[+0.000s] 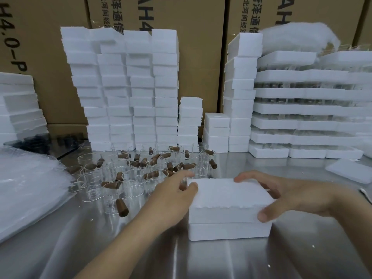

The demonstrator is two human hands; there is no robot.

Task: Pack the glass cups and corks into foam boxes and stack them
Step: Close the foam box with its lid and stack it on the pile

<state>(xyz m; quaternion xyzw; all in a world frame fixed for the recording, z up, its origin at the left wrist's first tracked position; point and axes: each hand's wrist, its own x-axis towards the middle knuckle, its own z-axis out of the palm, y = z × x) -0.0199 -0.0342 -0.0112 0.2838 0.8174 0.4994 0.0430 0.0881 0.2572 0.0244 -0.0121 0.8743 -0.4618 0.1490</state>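
Observation:
A closed white foam box sits on the steel table in front of me, its lid on the base. My right hand grips the lid's right side, thumb at the near corner and fingers over the far edge. My left hand holds the lid's left edge with its thumb on top. Left of the box lie several clear glass cups mixed with brown corks.
Tall stacks of closed foam boxes stand at the back, with shorter stacks beside them. Foam trays of glassware are piled at right. A loose foam lid lies at right, plastic wrap at left, cardboard cartons behind.

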